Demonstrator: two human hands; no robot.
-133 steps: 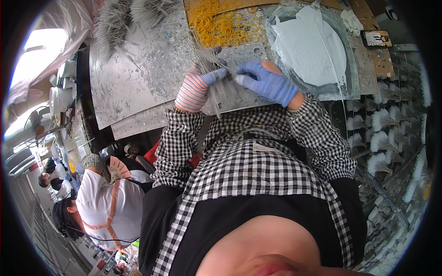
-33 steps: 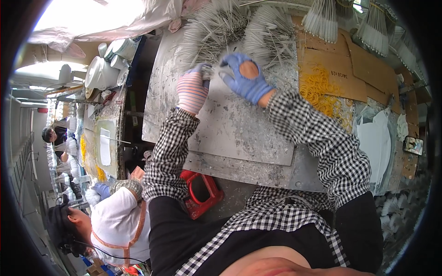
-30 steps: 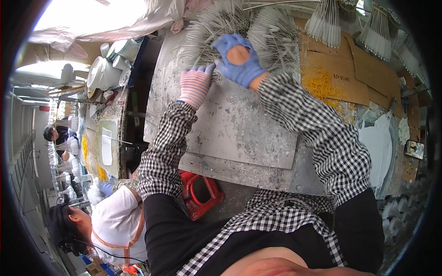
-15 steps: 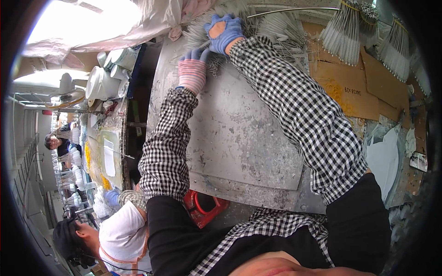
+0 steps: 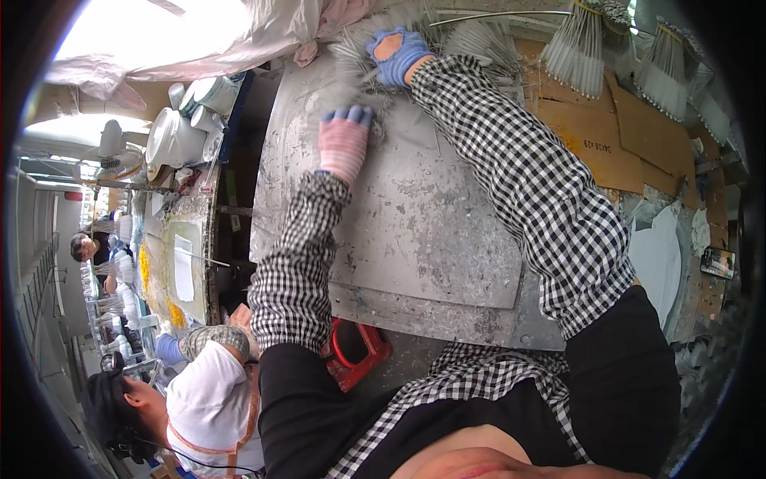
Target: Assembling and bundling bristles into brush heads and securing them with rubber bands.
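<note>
My left hand, in a pink striped glove with blue fingertips, lies low over the grey metal tabletop, its fingers stretched away from me. Just beyond those fingertips is a blurred clump of thin wire brushes. My right hand, gloved in blue with a bare patch on the back, rests on the pile at the far edge. Its fingers are apart over the brushes; the tips are partly hidden. More clear-bristled brushes lie to the right of that hand.
Brush bundles hang at the far right above brown cardboard. A thin metal rod crosses the back. At left, a co-worker in a white shirt sits by another table with white tubs. A red stool stands below the table edge.
My left hand has drawn back toward me from the pile, with loose brushes blurred beyond its fingertips. My right hand has shifted slightly and stays on the pile. The whole view has tilted a little.
</note>
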